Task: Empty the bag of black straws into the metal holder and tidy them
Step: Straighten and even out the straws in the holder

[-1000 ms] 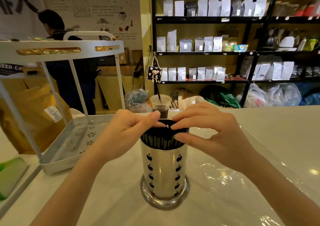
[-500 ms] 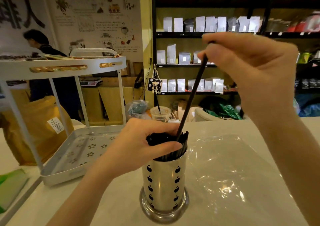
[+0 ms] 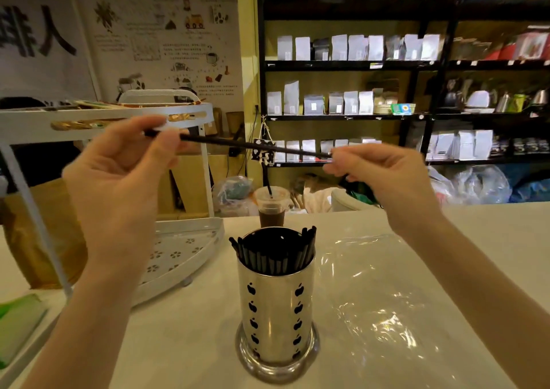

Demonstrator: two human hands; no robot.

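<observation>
Head view, nearest first: the metal holder (image 3: pixel 276 308) stands on the pale worktop (image 3: pixel 184 338), a shiny steel cylinder on a flared base, its wall punched with apple-shaped holes. The black straws (image 3: pixel 273 253) already fill it, upright and bunched, a few tips leaning past the rim — so the emptying looks done and tidying is what remains. Just right of the holder lies the bag (image 3: pixel 378 296), clear crinkled film, flat and seemingly empty. Above the holder both hands are raised: the left hand (image 3: pixel 119 180) pinches one end of a single straw (image 3: pixel 256 146) and the right hand (image 3: pixel 384 177) pinches the other, holding it level, probably to check or straighten it before returning it. Behind the holder sits a lidded plastic cup (image 3: pixel 271 207) of dark drink; left of the holder, a white perforated rack (image 3: pixel 181 251).
</observation>
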